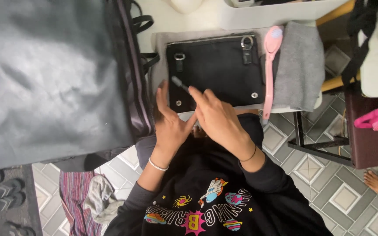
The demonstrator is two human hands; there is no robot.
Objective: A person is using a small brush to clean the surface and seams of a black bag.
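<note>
I see my right hand (217,118) pinching a small grey brush (179,83) over the black pouch (215,70) lying on grey cloth (300,65); my left hand (169,124) rests open at the pouch's edge, a pink brush (270,70) alongside.

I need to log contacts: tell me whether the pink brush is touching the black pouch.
Cannot tell. In the head view the pink brush lies along the black pouch's right edge, but no clear gap or overlap shows.

Both hands are resting at the near edge of the black pouch (215,70): left hand (170,122), right hand (217,119) holding a small brush (179,83).
</note>
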